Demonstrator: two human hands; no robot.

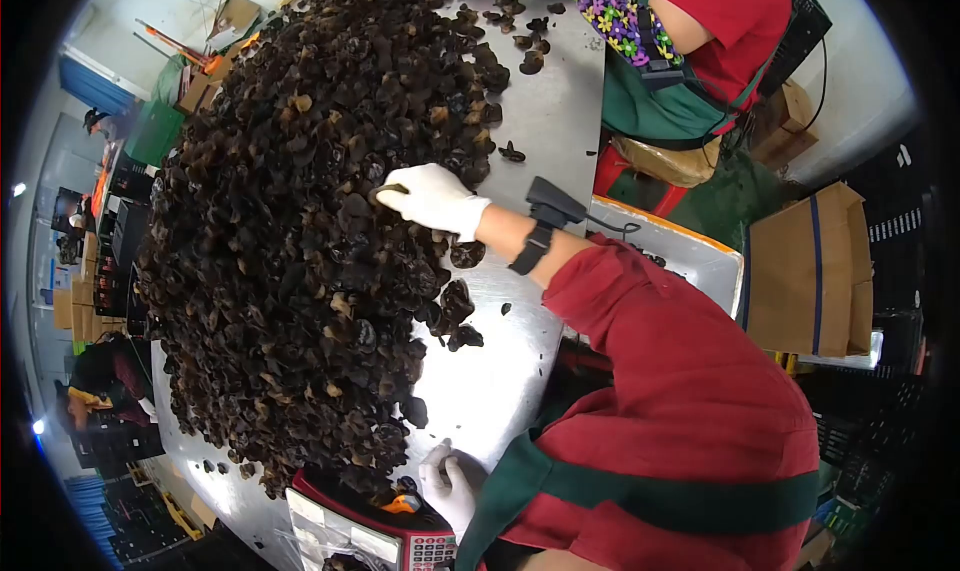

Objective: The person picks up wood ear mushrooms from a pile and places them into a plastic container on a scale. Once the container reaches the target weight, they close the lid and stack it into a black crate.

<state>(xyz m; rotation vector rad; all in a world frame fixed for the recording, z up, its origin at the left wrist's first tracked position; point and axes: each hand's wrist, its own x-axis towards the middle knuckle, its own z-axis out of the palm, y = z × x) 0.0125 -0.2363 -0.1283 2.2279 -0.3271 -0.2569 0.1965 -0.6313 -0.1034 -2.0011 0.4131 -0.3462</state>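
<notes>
A large heap of dark brown wood ear mushrooms (290, 211) covers much of a metal table. My right hand (435, 203), in a white glove, reaches over the heap's near side. Its fingers are closed on an olive-brown mushroom piece (391, 189). My left hand (448, 486), also gloved, is low by the table's near edge, beside a red scale (425, 546). Its fingers are curled in, and whatever they may hold is hidden. An orange-handled tool (402, 504) lies between the scale and the heap, partly covered.
Loose mushroom pieces (455, 311) lie on the bare metal tabletop (480, 376) near me. A co-worker in a red shirt (725, 16) sits at the upper right. A white tray (690, 256) and a cardboard box (810, 271) stand to the right. Other people work at the far left.
</notes>
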